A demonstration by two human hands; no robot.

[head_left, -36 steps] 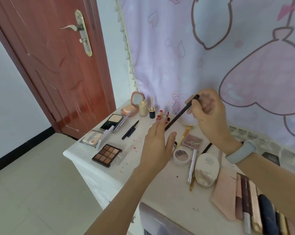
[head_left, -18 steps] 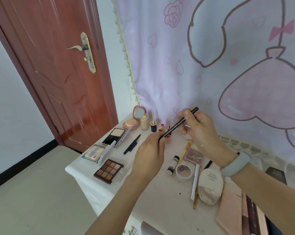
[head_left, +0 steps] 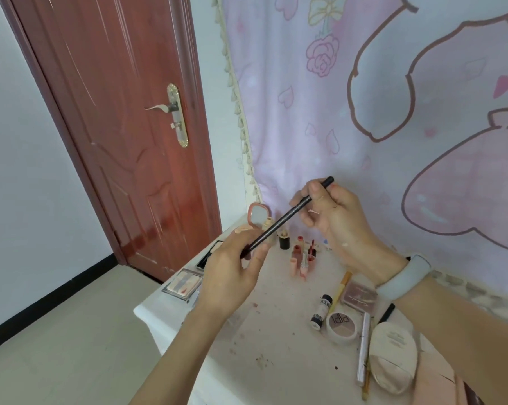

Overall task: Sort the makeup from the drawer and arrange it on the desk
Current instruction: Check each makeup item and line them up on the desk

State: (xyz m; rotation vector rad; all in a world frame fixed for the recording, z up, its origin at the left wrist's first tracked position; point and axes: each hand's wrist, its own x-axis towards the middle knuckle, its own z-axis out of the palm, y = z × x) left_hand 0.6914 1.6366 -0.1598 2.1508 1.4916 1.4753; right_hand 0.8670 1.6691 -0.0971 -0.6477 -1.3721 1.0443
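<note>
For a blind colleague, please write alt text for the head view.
Both hands hold a black makeup pencil above a white desk: left hand low, right hand high. Lip products and compacts lie below.

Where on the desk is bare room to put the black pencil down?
Bare room: the desk front, between the left arm and the round pot. Crowded: the lipsticks at the back, and the right side around the puff.
</note>
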